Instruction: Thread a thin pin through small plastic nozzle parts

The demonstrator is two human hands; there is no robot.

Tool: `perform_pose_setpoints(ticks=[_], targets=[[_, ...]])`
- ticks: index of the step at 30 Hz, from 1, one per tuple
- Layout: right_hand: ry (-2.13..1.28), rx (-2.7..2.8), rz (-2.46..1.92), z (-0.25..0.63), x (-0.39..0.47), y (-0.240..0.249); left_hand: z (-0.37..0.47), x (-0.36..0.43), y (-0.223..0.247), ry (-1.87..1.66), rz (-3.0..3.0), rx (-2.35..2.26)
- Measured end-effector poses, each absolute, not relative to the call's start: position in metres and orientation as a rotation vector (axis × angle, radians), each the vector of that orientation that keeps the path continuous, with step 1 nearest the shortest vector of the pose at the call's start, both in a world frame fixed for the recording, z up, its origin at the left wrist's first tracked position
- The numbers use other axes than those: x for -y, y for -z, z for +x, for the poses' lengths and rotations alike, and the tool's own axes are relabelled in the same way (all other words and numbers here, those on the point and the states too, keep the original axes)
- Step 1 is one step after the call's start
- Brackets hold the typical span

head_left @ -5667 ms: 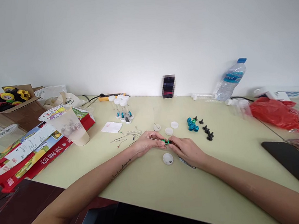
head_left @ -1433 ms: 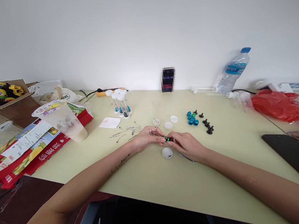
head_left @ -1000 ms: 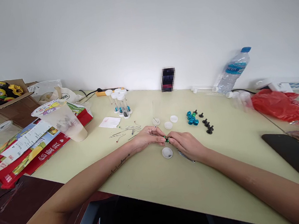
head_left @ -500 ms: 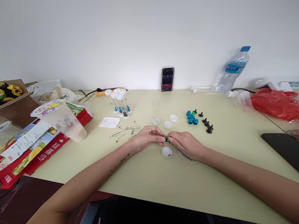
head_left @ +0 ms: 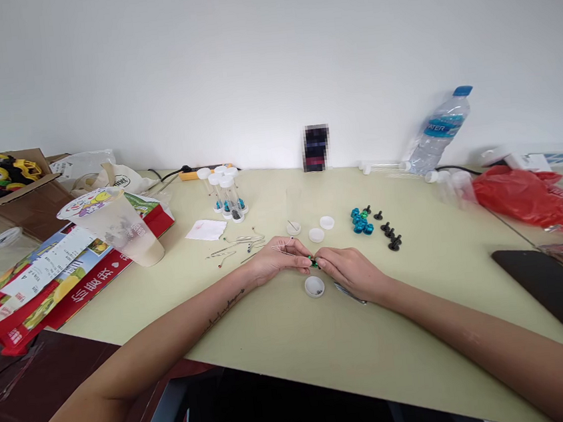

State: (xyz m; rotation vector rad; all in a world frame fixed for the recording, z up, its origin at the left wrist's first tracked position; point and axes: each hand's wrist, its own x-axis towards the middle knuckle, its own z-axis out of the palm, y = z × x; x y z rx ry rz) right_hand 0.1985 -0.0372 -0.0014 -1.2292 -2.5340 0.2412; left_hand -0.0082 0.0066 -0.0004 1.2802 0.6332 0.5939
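My left hand is closed, pinching a small shiny green part with thumb and fingers. A thin metal wire lies across that hand, its end near the fingertips. From the other side my right hand grips the same part, and its closed fingers hide most of it. Just below the hands sits a white cap with tiny dark bits inside. Silver tweezers lie partly under the right hand. Beyond the hands are white caps, one with a thin pin in it.
Blue and green metallic parts and black flanged pieces lie right of centre. Thin metal rods are scattered at left, near capped clear tubes. A drink cup, water bottle and dark phone surround the area.
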Motion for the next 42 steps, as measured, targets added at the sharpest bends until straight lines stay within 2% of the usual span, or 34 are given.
perform_pose_setpoints(ticks=[42], targets=[[-0.232, 2.557, -1.232, 0.2009, 0.0348, 0.0066, -0.0084, -0.0065, 0.0003, -0.597, 1.276, -0.628]])
